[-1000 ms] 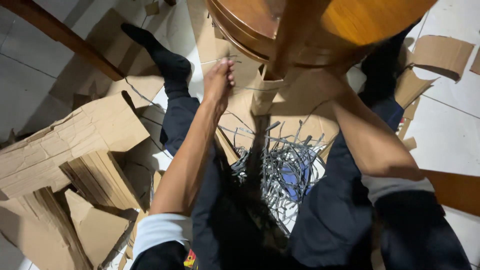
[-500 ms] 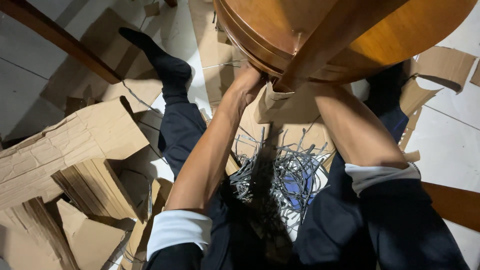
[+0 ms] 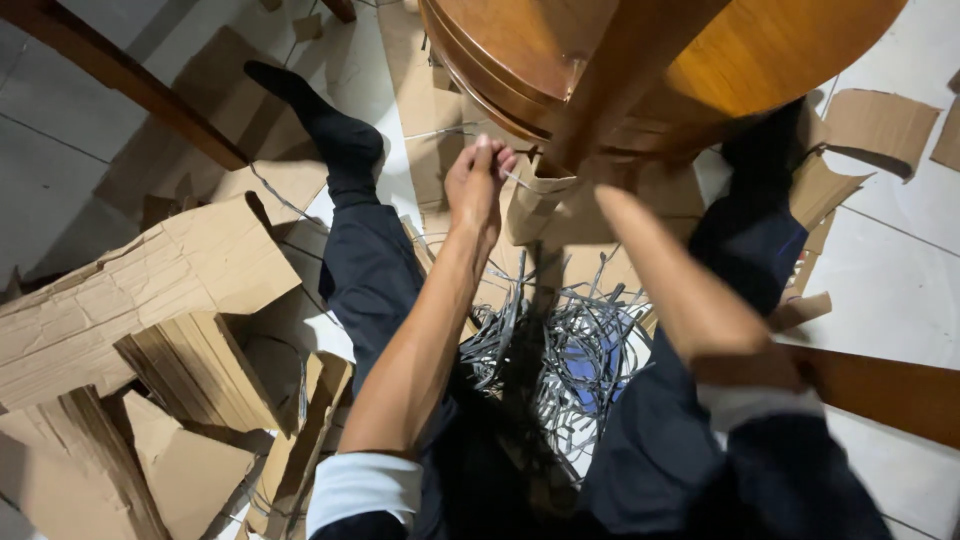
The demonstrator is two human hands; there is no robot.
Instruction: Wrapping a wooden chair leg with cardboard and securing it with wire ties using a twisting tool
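I sit on the floor with my legs spread, and a round wooden table lies tilted over my lap. One of its legs slants down toward me. My left hand is raised just below the table rim, its fingers pinched on a thin grey strap that runs to the cardboard wrap at the leg's base. My right forearm reaches up toward the same spot, but its hand is hidden behind the leg and rim.
A tangle of cut grey straps lies between my legs over something blue. Torn corrugated cardboard is piled at the left, with more scraps at the right. Wooden bars cross the tiled floor at upper left and lower right.
My left hand has come out from under the table rim and now pinches the grey strap. My right arm has shifted and its sleeve has slid lower in view.
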